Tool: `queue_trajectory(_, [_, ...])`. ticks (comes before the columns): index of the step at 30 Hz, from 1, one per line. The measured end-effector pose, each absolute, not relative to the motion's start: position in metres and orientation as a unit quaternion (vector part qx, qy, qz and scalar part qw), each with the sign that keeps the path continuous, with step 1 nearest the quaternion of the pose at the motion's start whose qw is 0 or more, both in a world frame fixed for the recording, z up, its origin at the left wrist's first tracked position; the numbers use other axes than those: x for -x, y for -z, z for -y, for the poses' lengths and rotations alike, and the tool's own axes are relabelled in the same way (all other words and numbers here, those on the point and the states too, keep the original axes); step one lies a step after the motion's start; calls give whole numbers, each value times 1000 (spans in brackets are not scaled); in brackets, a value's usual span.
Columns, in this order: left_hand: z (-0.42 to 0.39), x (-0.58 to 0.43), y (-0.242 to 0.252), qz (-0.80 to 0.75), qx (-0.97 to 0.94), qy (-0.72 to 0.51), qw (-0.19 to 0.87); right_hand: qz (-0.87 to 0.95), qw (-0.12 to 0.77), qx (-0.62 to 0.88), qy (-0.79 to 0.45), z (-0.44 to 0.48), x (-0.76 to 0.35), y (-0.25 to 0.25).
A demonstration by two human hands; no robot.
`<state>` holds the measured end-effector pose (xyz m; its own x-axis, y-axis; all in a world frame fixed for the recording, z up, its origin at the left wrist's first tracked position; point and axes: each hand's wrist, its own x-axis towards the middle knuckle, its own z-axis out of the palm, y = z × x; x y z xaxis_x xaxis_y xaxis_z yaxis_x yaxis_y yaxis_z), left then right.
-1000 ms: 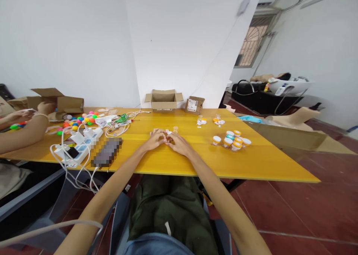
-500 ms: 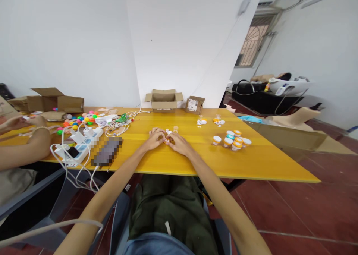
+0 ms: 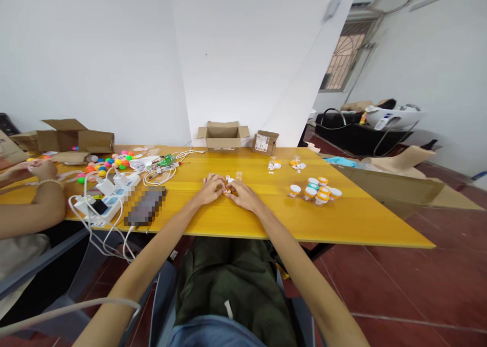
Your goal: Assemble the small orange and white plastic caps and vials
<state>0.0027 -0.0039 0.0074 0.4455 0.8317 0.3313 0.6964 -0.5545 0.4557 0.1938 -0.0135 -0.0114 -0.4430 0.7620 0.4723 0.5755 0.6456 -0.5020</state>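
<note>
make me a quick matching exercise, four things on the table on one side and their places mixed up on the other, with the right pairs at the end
Things:
1. small white-and-orange piece
2. clear container
3. lidded tubs
4. power strip

Places:
a. left of the left hand, with plugs in it
b. right of the right hand, mostly bunched together
c. at the fingertips of both hands
d. just beyond the right hand

Pairs: 1-c, 2-d, 3-b, 4-a
</note>
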Motion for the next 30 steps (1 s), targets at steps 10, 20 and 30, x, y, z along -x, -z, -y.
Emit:
queue_trajectory(10, [2,-3,-5,-456,-840,-268,120,841,343,397,-132,10,-195,15])
queue_trajectory(20, [3,-4,-7,-469,-830,-278,121,844,335,398,-133,15,-195,9])
queue_trajectory(30, [4,-4,-8,-475,-824,-283,127,842,333,405,-127,15,-194,9])
